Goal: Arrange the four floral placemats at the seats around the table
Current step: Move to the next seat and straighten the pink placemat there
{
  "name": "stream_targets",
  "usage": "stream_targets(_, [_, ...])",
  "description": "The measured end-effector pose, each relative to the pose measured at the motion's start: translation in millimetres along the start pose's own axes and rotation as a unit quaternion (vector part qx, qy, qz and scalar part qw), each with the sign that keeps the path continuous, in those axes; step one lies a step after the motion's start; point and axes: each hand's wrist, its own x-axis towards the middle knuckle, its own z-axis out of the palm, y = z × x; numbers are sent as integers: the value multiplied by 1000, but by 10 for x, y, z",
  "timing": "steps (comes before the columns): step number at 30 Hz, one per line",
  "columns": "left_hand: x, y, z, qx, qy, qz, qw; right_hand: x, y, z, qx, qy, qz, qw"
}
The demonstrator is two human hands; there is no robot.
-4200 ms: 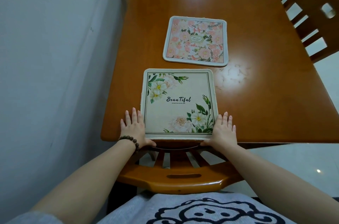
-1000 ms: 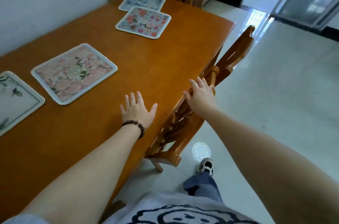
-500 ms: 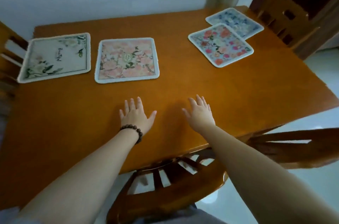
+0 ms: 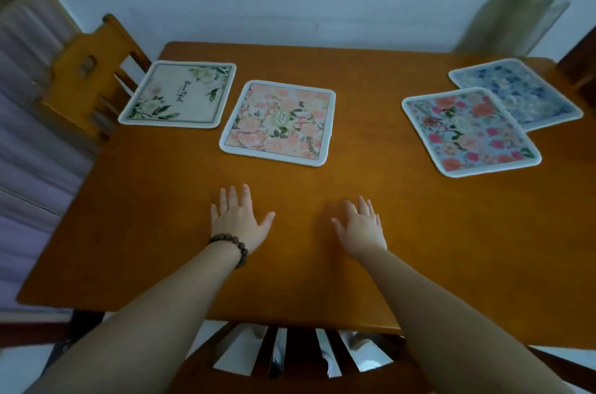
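Now between placements: left hand (image 4: 237, 222) and right hand (image 4: 360, 226) spread, empty, above bare counter (image 4: 322, 280). Cream placemat (image 4: 178, 94) sits at left chair (image 4: 87, 77); pink placemat (image 4: 280, 123) mid-counter, nearest. Likely next: reach forward, draw pink one to near seat.

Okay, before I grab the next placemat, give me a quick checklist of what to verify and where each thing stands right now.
1. Both hands free: ok. The left hand and right hand are open and hold nothing.
2. Cream placemat at a seat: ok, it lies by the left chair.
3. Peach placemat at a seat: not ok, it sits toward the table's middle.
4. Pink-and-blue placemat lying free: ok, but it overlaps the blue placemat.
5. Space at the near seat: ok, bare table above the near chair.
6. Seat for the blue placemat: cannot tell, only a dark edge shows at right.
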Motion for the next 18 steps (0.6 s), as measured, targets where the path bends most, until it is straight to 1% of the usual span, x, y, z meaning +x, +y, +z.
stream_targets(5, [399,-149,29,31,14,10,999,442,-123,52,7,4,-19,1000])
stream_targets(14, [1573,-271,-7,8,33,-12,999,1543,-415,-46,37,60,-57,996])
stream_targets(18, [2038,-335,-3,-11,36,-24,999,1929,-517,18,25,55,-71,996])
